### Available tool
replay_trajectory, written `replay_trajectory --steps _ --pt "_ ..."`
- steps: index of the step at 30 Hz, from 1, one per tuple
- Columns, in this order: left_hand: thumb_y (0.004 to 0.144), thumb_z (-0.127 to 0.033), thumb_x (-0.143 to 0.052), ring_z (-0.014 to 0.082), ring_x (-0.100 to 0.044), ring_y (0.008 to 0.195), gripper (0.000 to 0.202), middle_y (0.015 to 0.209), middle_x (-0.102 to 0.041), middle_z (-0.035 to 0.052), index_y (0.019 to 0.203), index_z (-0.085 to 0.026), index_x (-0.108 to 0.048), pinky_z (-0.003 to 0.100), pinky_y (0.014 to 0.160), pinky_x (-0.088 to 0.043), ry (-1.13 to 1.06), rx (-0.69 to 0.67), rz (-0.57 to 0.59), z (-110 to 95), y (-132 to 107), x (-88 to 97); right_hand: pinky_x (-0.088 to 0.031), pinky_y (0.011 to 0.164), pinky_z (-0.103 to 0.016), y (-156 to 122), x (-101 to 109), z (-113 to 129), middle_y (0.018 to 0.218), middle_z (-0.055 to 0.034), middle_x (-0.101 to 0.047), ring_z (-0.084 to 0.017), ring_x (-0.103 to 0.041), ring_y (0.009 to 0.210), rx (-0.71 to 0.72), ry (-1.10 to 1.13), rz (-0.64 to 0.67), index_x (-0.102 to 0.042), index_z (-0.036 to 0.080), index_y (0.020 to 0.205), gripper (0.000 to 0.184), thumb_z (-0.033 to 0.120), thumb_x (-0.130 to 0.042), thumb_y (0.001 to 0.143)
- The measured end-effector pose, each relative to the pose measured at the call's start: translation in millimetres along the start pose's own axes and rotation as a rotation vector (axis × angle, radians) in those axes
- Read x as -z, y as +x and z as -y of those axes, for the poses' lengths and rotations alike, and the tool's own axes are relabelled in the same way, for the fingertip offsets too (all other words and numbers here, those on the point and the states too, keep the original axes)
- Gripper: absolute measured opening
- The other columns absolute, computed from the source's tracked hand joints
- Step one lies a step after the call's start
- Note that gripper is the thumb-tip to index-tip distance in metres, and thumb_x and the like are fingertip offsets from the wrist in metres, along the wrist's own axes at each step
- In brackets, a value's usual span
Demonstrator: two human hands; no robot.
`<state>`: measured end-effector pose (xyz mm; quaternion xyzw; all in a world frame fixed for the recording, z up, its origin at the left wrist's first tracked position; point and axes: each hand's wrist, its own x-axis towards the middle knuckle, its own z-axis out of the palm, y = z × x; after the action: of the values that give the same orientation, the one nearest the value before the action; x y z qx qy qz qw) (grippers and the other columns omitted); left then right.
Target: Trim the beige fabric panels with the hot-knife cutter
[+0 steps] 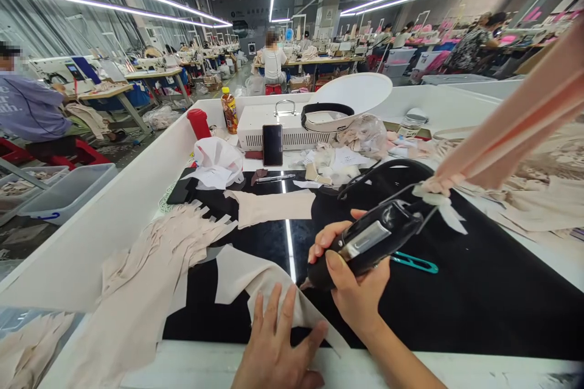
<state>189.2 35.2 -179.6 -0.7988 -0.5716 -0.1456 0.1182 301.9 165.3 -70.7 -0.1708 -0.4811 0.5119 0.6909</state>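
Observation:
My left hand (285,340) lies with its fingers spread over a beige fabric piece (269,279), pressing it against the black work surface (205,298). The piece is partly folded over, with a pointed end by my thumb. My right hand (356,276) is wrapped round a black handheld electric tool (369,240) with a shiny metal plate on its side. Its rounded lower end is just above the fabric's right edge; the working tip is hidden. A pink cloth strip (502,115) is tied at the tool's upper end.
Another beige piece (274,205) lies flat farther back. A heap of beige cut pieces (155,261) sits at left, and more cloth (538,194) at right. Behind are a phone (272,144), a white box (255,124) and a drink bottle (229,110). A teal thread snipper (417,262) lies right of the tool.

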Motion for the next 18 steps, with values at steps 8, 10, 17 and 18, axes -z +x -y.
replay_trajectory --steps 8,10,17,18 --pt "0.065 -0.076 -0.084 0.0505 -0.049 0.139 0.109 0.155 -0.048 0.0212 0.157 -0.047 -0.034 0.074 0.104 -0.043 0.016 0.004 0.029 -1.7 1.9 3.0 -0.056 0.057 -0.028 -0.4 -1.6 -3.7 0.087 0.0040 -0.064 -0.013 -0.061 0.064 -0.005 -0.043 0.018 -0.050 0.031 0.129 0.048 0.019 -0.076 0.090" --pt "0.066 -0.075 -0.084 0.0500 -0.050 0.138 0.108 0.154 -0.049 0.0212 0.157 -0.048 -0.034 0.073 0.103 -0.045 -0.004 0.004 0.023 -1.7 2.4 3.6 -0.056 0.057 -0.028 -0.3 -2.4 -3.2 0.087 0.0039 -0.064 -0.013 -0.061 0.064 -0.011 -0.048 0.015 -0.050 0.031 0.129 0.049 0.019 -0.076 0.090" --pt "0.068 -0.069 -0.087 0.0505 -0.051 0.138 0.101 0.157 -0.048 0.0192 0.154 -0.045 -0.041 0.073 0.100 -0.049 -0.070 -0.040 0.074 6.4 6.8 15.9 -0.056 0.057 -0.028 0.8 -3.2 -4.3 0.088 0.0042 -0.065 -0.012 -0.061 0.063 -0.006 -0.044 0.024 -0.051 0.032 0.130 0.047 0.013 -0.072 0.092" --pt "0.070 -0.065 -0.088 0.0499 -0.052 0.137 0.100 0.156 -0.049 0.0199 0.156 -0.042 -0.040 0.071 0.099 -0.051 -0.080 -0.080 0.102 11.0 8.6 22.0 -0.056 0.057 -0.028 1.4 -3.0 -3.7 0.088 0.0044 -0.065 -0.012 -0.061 0.063 -0.008 -0.039 0.030 -0.051 0.032 0.130 0.048 0.013 -0.072 0.091"
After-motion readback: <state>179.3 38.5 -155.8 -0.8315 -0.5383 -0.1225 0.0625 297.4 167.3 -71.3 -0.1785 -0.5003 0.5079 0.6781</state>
